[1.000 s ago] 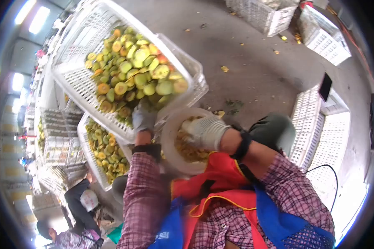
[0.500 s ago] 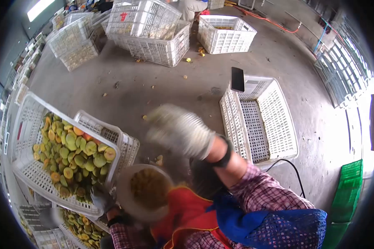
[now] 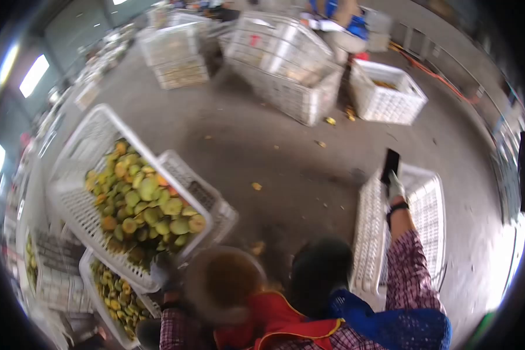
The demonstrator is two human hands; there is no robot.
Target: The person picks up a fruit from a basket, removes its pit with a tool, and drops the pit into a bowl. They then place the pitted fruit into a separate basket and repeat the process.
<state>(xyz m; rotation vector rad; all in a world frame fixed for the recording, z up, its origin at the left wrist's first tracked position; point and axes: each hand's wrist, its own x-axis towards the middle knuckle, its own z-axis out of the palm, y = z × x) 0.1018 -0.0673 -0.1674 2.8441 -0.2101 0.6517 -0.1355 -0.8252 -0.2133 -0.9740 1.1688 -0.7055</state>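
Note:
My right hand (image 3: 396, 186), in a pale glove, reaches out to the far left corner of a white plastic crate (image 3: 364, 245). Its fingers close on the lower end of a black phone (image 3: 391, 162) at the crate's rim. My left hand (image 3: 163, 272), in a greyish glove, is low at the near corner of a tilted white crate (image 3: 76, 204) holding green and yellow fruit (image 3: 149, 204), some of it cut. Blur hides its fingers. Just right of it, a round pale tub (image 3: 193, 286) with brownish-yellow contents sits by my lap.
Another crate of fruit (image 3: 119, 297) stands below the tilted one. Stacked white crates (image 3: 286, 93) and a separate crate (image 3: 388, 105) are farther back. A person (image 3: 344, 41) is behind them. Fruit scraps (image 3: 256, 186) lie on the concrete floor.
My right hand has swung from above the tub to the phone at the right-hand crate. The view has turned, shifting the crates rightward and down in the picture. My left hand stays by the fruit crate.

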